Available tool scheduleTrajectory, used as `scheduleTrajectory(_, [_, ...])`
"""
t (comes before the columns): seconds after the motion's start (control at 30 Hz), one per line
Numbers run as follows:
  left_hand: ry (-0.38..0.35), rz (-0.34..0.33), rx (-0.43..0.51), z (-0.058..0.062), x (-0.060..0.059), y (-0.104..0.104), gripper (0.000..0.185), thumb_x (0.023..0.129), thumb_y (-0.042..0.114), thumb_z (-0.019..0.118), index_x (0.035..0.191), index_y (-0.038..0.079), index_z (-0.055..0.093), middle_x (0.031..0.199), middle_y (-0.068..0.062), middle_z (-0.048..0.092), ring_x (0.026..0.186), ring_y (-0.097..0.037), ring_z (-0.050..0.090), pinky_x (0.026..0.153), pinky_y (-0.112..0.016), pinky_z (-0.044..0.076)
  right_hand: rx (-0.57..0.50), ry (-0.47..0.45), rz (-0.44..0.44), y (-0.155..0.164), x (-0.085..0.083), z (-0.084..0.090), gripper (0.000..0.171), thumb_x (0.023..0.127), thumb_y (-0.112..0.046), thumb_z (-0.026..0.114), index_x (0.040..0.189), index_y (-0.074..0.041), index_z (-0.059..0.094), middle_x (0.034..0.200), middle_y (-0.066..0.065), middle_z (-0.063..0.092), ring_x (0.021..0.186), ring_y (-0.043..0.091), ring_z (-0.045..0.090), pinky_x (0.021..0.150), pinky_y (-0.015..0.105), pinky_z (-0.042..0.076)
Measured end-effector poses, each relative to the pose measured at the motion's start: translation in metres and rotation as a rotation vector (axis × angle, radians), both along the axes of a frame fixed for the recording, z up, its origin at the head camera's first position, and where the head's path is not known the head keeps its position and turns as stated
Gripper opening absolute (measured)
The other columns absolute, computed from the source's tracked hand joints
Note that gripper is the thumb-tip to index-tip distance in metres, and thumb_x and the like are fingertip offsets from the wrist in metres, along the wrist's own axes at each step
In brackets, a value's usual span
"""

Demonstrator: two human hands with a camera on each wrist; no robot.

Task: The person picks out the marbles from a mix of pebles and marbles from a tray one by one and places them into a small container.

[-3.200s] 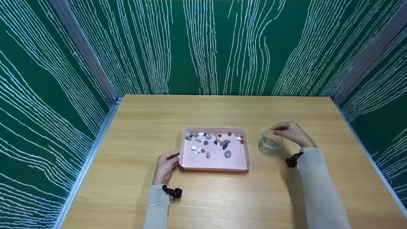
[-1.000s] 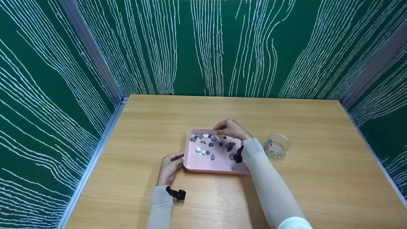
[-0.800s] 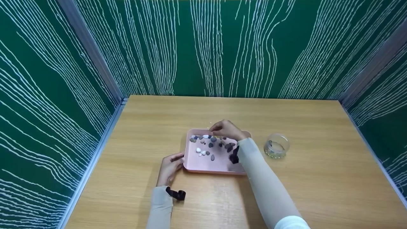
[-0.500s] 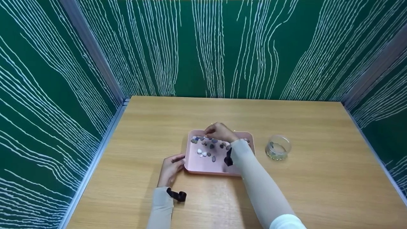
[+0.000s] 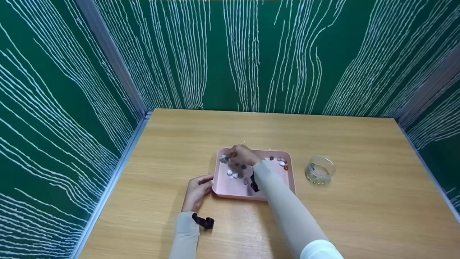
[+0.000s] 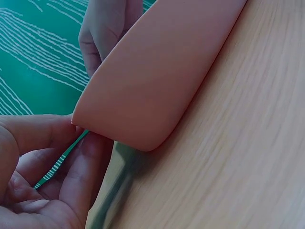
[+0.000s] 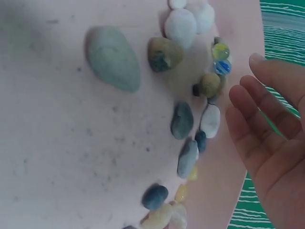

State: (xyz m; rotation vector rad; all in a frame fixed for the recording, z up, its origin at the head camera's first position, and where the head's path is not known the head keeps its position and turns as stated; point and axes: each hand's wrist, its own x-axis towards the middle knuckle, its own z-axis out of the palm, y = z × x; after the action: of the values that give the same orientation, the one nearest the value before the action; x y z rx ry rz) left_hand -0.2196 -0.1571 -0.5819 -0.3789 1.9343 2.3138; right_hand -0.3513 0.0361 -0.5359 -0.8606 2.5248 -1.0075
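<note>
A pink tray (image 5: 237,190) holding pebbles and a few glass marbles lies on the table. My left hand (image 5: 197,190) grips its near left side; in the left wrist view a fingertip meets the tray's rim (image 6: 76,114) at a corner. My right hand (image 5: 242,154) is over the tray's back left part, hiding some pebbles. In the right wrist view its fingers are loosely bent, with nothing between them. They hover beside a yellow-green marble (image 7: 220,51) and a blue-streaked marble (image 7: 222,67). White pebbles (image 7: 181,26) and a large grey pebble (image 7: 114,59) lie farther in.
To the right of the tray stands a clear round container (image 5: 320,171) with some marbles at its bottom. Tiny white specks (image 5: 244,141) dot the wooden table (image 5: 359,208) behind the tray. Green walls (image 5: 273,54) with white lines enclose the back and sides.
My right hand has come from the clear container to the tray, then slid left along its back side to the left corner. My left hand stays at the tray's edge.
</note>
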Motion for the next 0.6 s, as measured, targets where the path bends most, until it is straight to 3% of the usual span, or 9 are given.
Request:
scheduleTrajectory(0.23, [-0.013,-0.006,0.004,0.000,-0.001,0.001,0.037,0.086,-0.008,0.058,0.123,-0.014,0.057,0.122,-0.027,0.061,0.091,-0.015,0.063,0.079,-0.025,0.055,0.054,0.000,0.013,-0.004,-0.002,-0.008,0.021,0.086,0.002,0.064,0.105,0.000,0.071,0.101,0.016,0.070,0.075,0.015,0.059,0.064,0.022,0.051])
scheduleTrajectory(0.4, [-0.006,-0.012,0.006,0.000,-0.001,0.002,0.038,0.086,-0.008,0.056,0.124,-0.014,0.056,0.125,-0.028,0.058,0.093,-0.016,0.063,0.083,-0.028,0.056,0.114,0.014,0.017,-0.008,-0.004,-0.012,0.014,0.089,-0.001,0.062,0.097,-0.003,0.073,0.092,0.010,0.070,0.067,0.011,0.055,0.057,0.020,0.048])
scheduleTrajectory(0.6, [0.001,-0.001,-0.005,-0.001,-0.001,0.000,0.037,0.086,-0.008,0.057,0.122,-0.014,0.057,0.122,-0.027,0.061,0.092,-0.015,0.064,0.081,-0.026,0.056,0.125,0.088,0.023,-0.012,-0.004,-0.015,0.010,0.088,-0.003,0.065,0.094,-0.004,0.073,0.090,0.008,0.070,0.072,0.013,0.057,0.063,0.024,0.050])
